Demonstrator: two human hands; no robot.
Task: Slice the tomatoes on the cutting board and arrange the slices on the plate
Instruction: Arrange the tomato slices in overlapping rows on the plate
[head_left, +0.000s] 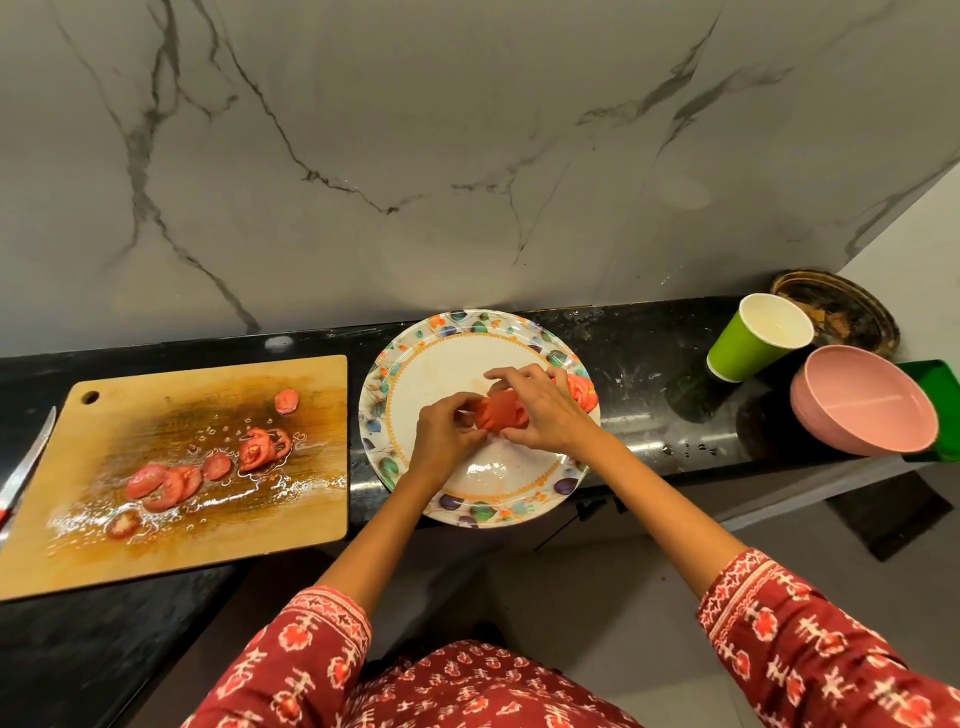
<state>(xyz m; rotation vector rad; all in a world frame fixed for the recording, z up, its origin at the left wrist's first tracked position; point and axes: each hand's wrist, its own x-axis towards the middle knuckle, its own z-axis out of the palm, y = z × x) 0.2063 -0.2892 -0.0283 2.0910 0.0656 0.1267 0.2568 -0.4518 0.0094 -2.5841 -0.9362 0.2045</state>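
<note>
Black table under marble wall. Both hands over plate (470, 499): left hand (448, 429) and right hand (545, 410) pinch a stack of tomato slices (501, 410). I'd fan them gently along the rim. More slices (171, 480) wait on cutting board (171, 551).
</note>
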